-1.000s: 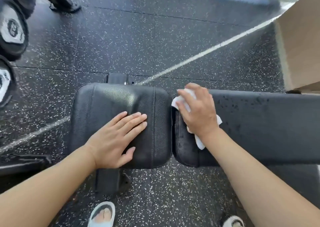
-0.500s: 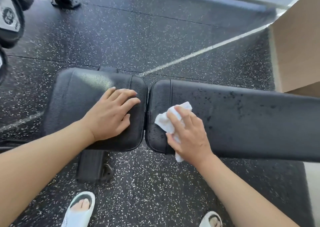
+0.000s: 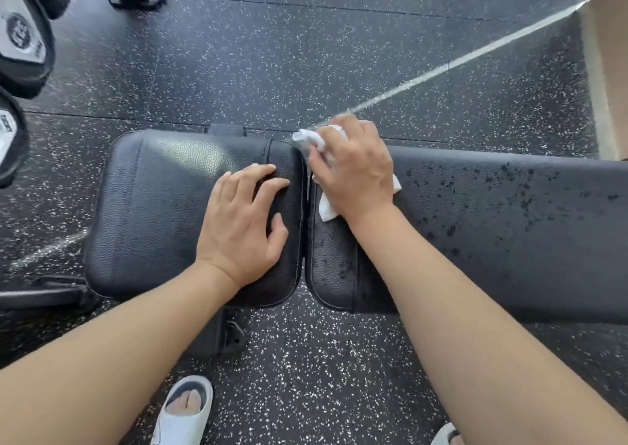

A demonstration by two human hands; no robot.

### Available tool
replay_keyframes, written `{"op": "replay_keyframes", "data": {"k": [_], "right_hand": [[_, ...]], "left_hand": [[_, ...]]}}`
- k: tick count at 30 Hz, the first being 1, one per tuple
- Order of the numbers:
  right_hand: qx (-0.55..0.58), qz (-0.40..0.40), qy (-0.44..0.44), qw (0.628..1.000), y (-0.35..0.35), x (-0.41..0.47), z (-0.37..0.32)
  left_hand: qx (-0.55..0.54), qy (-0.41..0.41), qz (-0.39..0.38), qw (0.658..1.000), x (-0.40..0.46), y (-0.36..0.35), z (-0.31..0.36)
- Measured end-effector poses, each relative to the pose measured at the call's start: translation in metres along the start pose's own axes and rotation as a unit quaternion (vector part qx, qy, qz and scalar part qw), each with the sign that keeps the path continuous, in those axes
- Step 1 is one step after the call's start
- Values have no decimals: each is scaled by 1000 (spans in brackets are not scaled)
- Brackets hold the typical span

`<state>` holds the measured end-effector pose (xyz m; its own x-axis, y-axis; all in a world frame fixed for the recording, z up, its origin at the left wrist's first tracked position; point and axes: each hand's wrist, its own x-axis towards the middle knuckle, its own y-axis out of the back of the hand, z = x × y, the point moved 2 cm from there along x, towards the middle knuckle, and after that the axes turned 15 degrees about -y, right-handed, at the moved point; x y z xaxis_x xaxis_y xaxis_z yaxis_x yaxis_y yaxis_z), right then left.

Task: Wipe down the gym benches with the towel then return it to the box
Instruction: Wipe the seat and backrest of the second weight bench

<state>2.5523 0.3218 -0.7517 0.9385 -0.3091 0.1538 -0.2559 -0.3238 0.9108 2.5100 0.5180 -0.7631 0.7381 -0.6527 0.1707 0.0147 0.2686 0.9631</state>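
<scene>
- The left hand lies flat, palm down, on the short black padded leather seat pad of the gym bench, fingers straight and slightly spread, tips near the pad's right edge; it holds nothing.
- The right hand presses a crumpled white towel onto the left end of the long black padded back pad, at its far edge just beside the gap between the pads. The fingers are bent over the cloth, which bunches out past the fingertips at the far side and shows again below the wrist.
- Pads: two, end to end, a narrow gap between them. The long pad is speckled with dark wet-looking spots to the right of the hand.
- Towels: one.
- Round black weights with pale labels: three partly in view at the far left edge.
- White open-toed slippers: two, on the near floor; the right one is cut off by the frame edge.
- The speckled black rubber floor carries a pale diagonal streak running to the far right.
- A tan cardboard box stands at the far right edge; only its outer wall shows, so its contents cannot be told.
</scene>
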Motion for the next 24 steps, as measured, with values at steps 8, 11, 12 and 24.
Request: {"op": "replay_keyframes", "data": {"k": [8,11,12,24], "right_hand": [[35,-91,73,993,34,-167,23],[29,-113,114,987,40,-173,40],[31,-108,110,988,38,-160,38],[21,-57,11,998,21,-57,5]], "left_hand": [[-4,0,2,1000,2,3,1],[-5,0,2,1000,2,2,1],[-7,0,1,1000,1,2,1],[-6,6,-4,1000,1,4,3]]}}
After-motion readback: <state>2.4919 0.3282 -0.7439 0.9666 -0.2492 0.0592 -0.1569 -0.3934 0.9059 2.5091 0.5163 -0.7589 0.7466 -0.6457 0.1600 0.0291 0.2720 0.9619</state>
